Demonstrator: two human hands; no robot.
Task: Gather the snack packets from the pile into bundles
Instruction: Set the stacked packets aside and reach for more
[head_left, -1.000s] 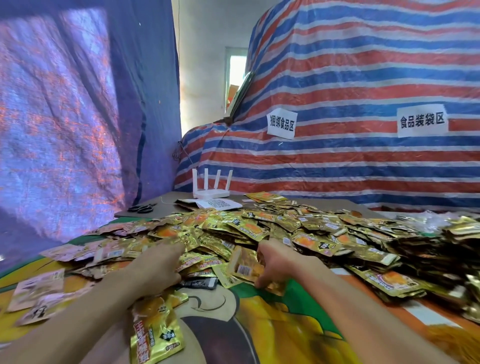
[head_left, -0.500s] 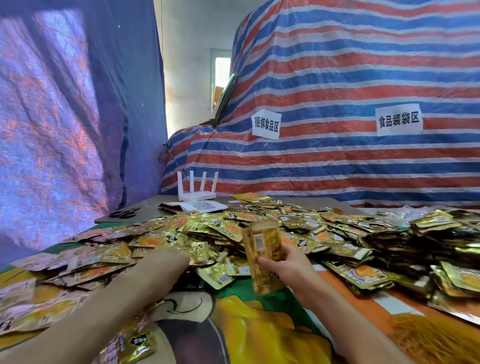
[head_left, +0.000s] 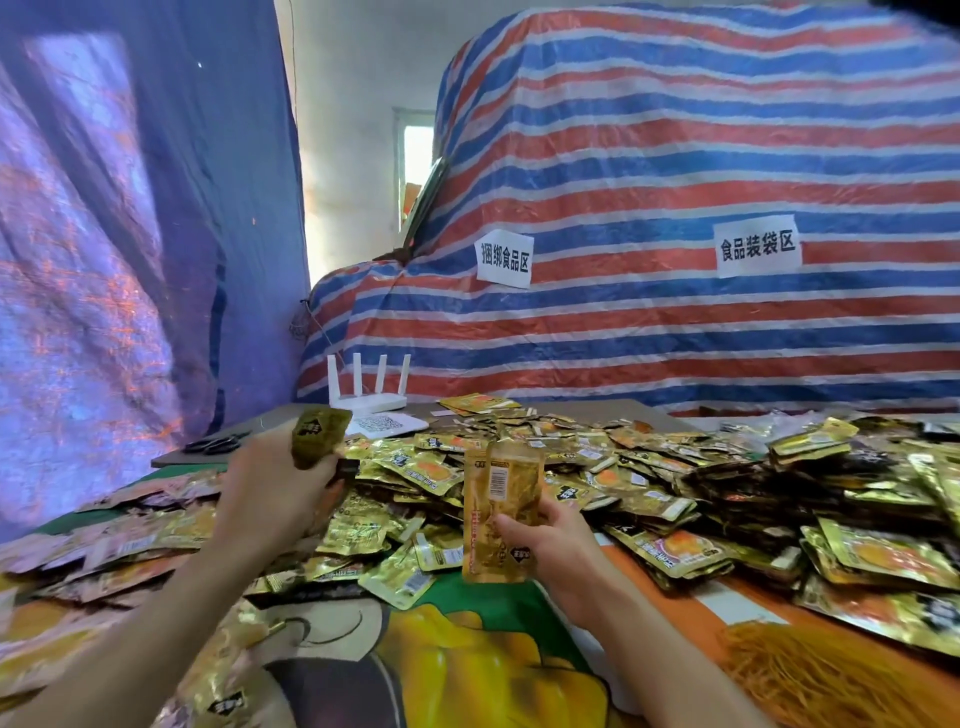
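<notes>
Through the head camera I judge I am mid-gather, building one bundle; my right hand (head_left: 550, 545) curls round what looks like a thin upright stack of gold foil snack packets (head_left: 501, 514), just in front of the heaped pile of gold packets (head_left: 649, 483); my left hand (head_left: 275, 493) pinches a single crumpled gold packet (head_left: 318, 436) above the pile's left edge; next, I reckon, that one must lie flat against the stack.

Behind pile (head_left: 597, 467), router (head_left: 367, 387) (scissors (head_left: 215, 444) left).

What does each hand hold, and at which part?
The left hand grips an olive packet by its lower end; the right hand pinches an upright gold packet at its lower right edge.
</notes>
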